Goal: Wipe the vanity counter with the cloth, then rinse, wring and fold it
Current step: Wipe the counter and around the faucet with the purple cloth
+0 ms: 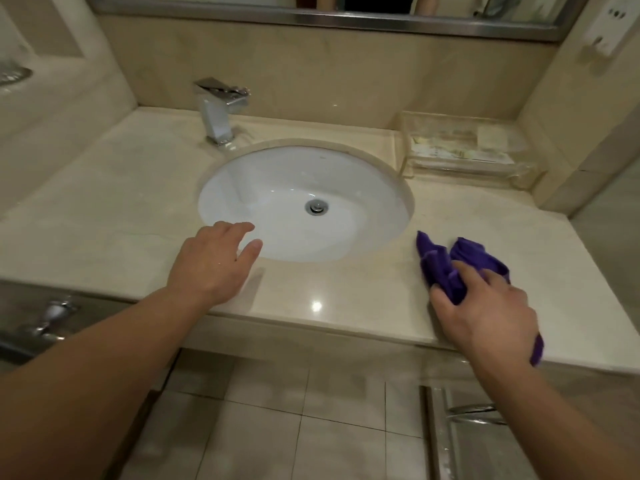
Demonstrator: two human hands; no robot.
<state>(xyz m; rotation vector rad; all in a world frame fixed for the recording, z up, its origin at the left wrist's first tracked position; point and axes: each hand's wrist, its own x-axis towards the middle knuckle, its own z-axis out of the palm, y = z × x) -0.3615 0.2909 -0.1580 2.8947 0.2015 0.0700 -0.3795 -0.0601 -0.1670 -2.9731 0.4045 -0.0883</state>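
Note:
A crumpled purple cloth (446, 268) lies on the beige marble vanity counter (121, 209), to the right of the white oval sink (270, 188). My right hand (488, 313) presses down on the cloth and grips it; a strip of cloth also shows under the wrist. My left hand (211, 261) hovers at the sink's near-left rim, fingers apart and holding nothing. A chrome faucet (218, 112) stands behind the sink on the left.
A clear tray (412, 157) with packaged items sits at the back right of the counter. A mirror frame (311, 19) runs above the backsplash. Walls close in on both sides. Tiled floor lies below the counter's front edge.

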